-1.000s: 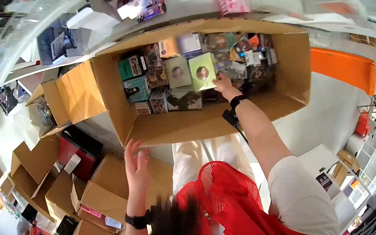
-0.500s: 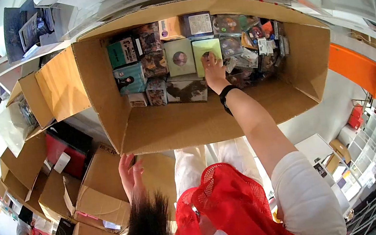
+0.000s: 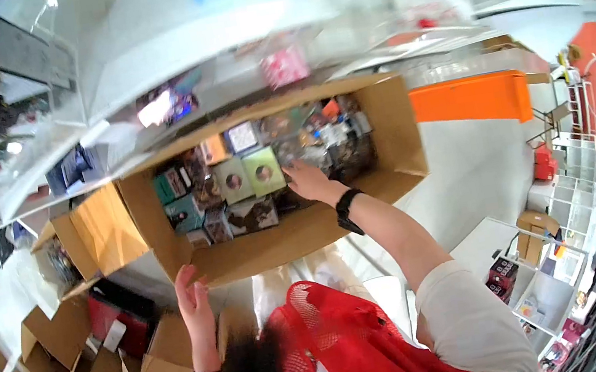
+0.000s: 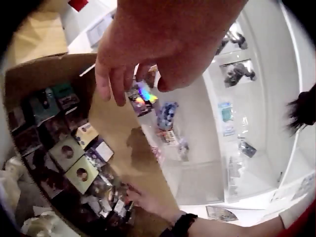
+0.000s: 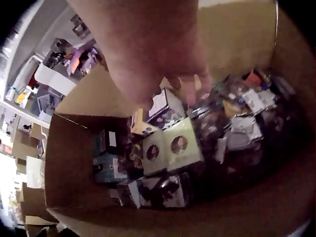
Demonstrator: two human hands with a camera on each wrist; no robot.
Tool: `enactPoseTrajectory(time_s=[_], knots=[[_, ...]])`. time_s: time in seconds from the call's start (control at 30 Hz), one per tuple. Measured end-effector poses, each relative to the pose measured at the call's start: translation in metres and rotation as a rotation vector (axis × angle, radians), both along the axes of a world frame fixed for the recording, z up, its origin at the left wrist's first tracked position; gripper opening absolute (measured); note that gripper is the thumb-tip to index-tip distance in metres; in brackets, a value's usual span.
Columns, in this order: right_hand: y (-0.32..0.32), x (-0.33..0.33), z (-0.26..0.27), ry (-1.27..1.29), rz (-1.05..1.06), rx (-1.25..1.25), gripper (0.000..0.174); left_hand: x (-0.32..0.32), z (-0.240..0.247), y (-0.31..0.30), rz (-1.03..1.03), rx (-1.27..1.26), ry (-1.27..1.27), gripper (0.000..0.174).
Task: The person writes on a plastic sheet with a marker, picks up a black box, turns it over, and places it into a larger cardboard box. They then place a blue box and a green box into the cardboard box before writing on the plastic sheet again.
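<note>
Inside a long cardboard carton point(image 3: 299, 243), my right hand point(image 3: 309, 183) hovers over the packed goods with its fingers loosely extended and holding nothing. Its fingertips are just right of a light green box point(image 3: 264, 172) with a round portrait, which lies flat beside a paler green box point(image 3: 233, 180). Small plastic-wrapped packets point(image 5: 245, 131) fill the carton's right part. By the carton's front left corner, my left hand point(image 3: 193, 302) is raised with relaxed fingers and grips nothing; in the left wrist view it hangs above the carton's rim.
Teal boxes point(image 3: 182, 212) and a dark-pictured box point(image 3: 252, 216) sit in the carton's left part. Behind stands a display shelf with a pink box point(image 3: 284, 67). Opened cartons point(image 3: 169, 351) crowd the floor at left; an orange panel point(image 3: 470, 102) is at right.
The light green box, held by my right hand at first, now lies among the others. That hand has let go and shifted off its right side. The head view has turned, moving the carton leftward.
</note>
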State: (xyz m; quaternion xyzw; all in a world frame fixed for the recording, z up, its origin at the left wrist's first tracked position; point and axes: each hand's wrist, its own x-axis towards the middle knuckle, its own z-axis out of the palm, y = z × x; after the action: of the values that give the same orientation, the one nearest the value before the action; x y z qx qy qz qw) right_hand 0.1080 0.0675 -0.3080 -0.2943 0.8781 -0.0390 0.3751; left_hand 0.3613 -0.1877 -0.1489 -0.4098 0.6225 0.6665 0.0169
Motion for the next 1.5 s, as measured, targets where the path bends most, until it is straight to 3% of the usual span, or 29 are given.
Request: enactPoseTrajectory(time_s=[0.13,0.2,0.27,0.3,0.43,0.53,0.63,0.77,0.87,0.97,1.03,1.1,1.2,1.3,1.5], knots=[[0.065,-0.036,0.108,0.067,-0.145,-0.19,0.043,-0.052,0.059,-0.007,-0.11,-0.061,0.079,0.037],[0.094,-0.054,0.153,0.381,-0.191,-0.448,0.024,-0.069,0.062,-0.009,-0.192,-0.112,0.177,0.034],[0.108,-0.081,0.216,0.521,-0.245,-0.604,0.018,-0.101,0.076,0.0,-0.29,-0.221,0.222,0.033],[0.119,-0.101,0.24,0.653,-0.206,-0.617,0.016,-0.121,0.091,0.015,-0.281,-0.183,0.283,0.031],[0.127,-0.199,0.327,1.167,-0.017,-0.769,0.014,-0.212,0.137,0.088,-0.583,-0.426,0.398,0.027],[0.123,-0.289,0.315,1.115,0.088,-0.551,0.02,-0.29,0.18,0.16,-0.732,-0.592,0.522,0.027],[0.116,-0.336,0.298,0.842,0.231,-0.087,0.022,-0.361,0.188,0.224,-0.724,-0.788,0.591,0.027],[0.104,-0.346,0.299,0.764,0.347,-0.054,0.016,-0.43,0.151,0.256,-0.702,-1.139,0.615,0.029],[0.105,-0.348,0.288,0.78,0.389,-0.116,0.01,-0.45,0.136,0.262,-0.744,-1.144,0.393,0.031],[0.111,-0.339,0.327,0.658,0.425,-0.117,0.012,-0.454,0.145,0.266,-0.746,-1.146,0.395,0.031],[0.139,-0.333,0.355,0.802,0.184,-0.425,0.018,-0.458,0.149,0.268,-0.768,-1.157,0.44,0.031],[0.173,-0.334,0.382,0.77,-0.124,-0.754,0.017,-0.474,0.149,0.278,-0.773,-1.183,0.53,0.03],[0.203,-0.358,0.35,0.466,-0.582,-1.243,0.016,-0.506,0.135,0.303,-0.807,-1.322,0.544,0.029],[0.213,-0.368,0.317,0.521,-0.689,-1.021,0.019,-0.526,0.125,0.31,-0.989,-1.216,0.32,0.044],[0.205,-0.352,0.291,0.677,-0.796,-1.066,0.019,-0.533,0.144,0.314,-1.183,-1.147,0.07,0.058]])
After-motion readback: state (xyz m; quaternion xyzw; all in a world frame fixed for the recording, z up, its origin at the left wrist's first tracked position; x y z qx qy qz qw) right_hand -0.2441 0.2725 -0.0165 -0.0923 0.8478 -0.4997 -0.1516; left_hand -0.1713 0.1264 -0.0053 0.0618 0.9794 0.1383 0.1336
